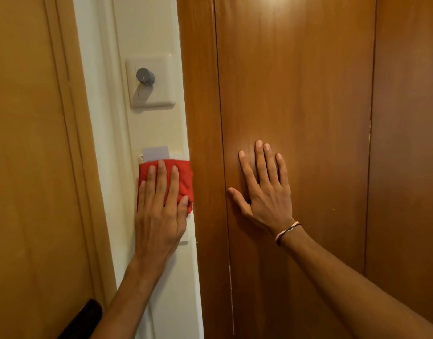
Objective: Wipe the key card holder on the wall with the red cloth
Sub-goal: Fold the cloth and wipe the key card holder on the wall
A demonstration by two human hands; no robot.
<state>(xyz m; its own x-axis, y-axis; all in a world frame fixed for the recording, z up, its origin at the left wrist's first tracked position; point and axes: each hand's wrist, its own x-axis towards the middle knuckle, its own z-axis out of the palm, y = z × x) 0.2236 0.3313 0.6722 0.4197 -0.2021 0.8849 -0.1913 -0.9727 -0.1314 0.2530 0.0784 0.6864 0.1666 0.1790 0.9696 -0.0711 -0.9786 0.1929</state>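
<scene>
The white key card holder [183, 238] is mounted on a narrow cream wall strip, mostly hidden; only its top edge and lower right corner show. A white key card [155, 152] sticks up out of its top. My left hand [159, 211] lies flat on the red cloth [183, 182], pressing it against the holder's front, fingers spread and pointing up. My right hand [262, 189] rests flat and open on the brown wooden panel [296, 94] to the right, holding nothing. Thin bands circle that wrist.
A white switch plate with a grey round knob [145, 76] sits on the wall above the holder. A light wooden door with its frame [27, 143] stands at the left, a black handle [85, 316] at its bottom. Wooden panels fill the right.
</scene>
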